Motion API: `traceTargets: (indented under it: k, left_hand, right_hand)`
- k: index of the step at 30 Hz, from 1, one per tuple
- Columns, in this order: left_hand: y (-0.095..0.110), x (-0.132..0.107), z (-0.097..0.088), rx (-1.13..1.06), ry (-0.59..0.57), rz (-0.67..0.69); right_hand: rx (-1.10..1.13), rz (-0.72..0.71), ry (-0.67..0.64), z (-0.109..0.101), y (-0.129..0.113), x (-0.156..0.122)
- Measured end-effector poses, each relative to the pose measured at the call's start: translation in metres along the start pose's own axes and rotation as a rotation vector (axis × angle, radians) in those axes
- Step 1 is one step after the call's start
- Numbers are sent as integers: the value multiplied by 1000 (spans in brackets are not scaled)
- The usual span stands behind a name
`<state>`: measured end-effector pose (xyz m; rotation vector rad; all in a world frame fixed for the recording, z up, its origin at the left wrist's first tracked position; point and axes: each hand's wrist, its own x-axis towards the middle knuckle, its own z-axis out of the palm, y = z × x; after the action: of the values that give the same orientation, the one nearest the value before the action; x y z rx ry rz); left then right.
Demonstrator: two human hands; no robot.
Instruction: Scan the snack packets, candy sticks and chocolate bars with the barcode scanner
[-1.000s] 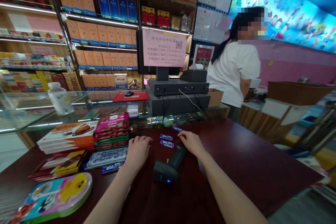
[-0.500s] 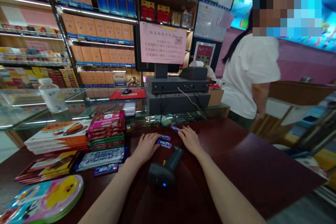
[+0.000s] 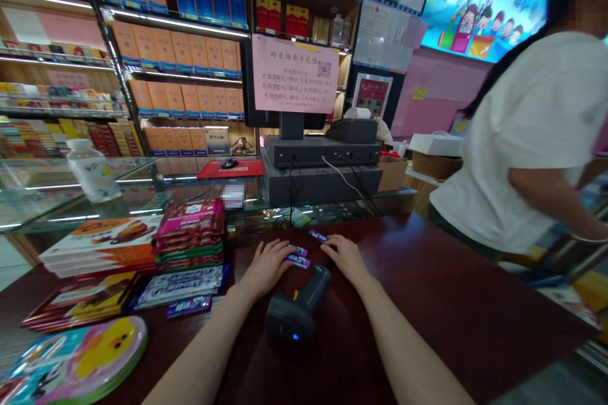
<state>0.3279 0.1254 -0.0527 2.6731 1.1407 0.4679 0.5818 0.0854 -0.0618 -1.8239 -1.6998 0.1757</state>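
Scanner (image 3: 291, 319): lies on the table (image 3: 427, 291), nearest.
Left hand (image 3: 268, 269): palm down, fingers apart, over the left ends of two small purple packets (image 3: 299, 261).
Right hand (image 3: 346, 259): fingers bent at a third packet (image 3: 317, 236); cannot tell whether they grip it.
Cash register (image 3: 318, 180): beyond all three packets.

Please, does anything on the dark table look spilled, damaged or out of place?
Nothing looks spilled or damaged on the table. Mildly uneven only: one small purple packet, by the right hand, lies apart from the two packets at the left hand.
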Motion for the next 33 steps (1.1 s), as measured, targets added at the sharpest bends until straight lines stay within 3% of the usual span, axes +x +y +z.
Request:
traceTargets:
  k: [5, 8, 11, 17, 26, 33]
  left_hand:
    - [1, -2, -3, -20, 41, -20]
    - [2, -3, -6, -95, 123, -41]
    - [0, -5, -10, -211, 220, -54]
    - [-6, -16, -23, -351, 320, -39]
    - [-6, -47, -48, -445, 361, -56]
    - [-7, -71, -62, -429, 428, -76]
  right_hand:
    - [101, -21, 115, -4, -3, 0]
    - [252, -130, 129, -8, -17, -5]
    - [406, -242, 51, -11, -36, -13]
    - [524, -313, -56, -8, -65, -27]
    - [671, -258, -95, -6, -88, -34]
    - [662, -266, -189, -11, -112, -35]
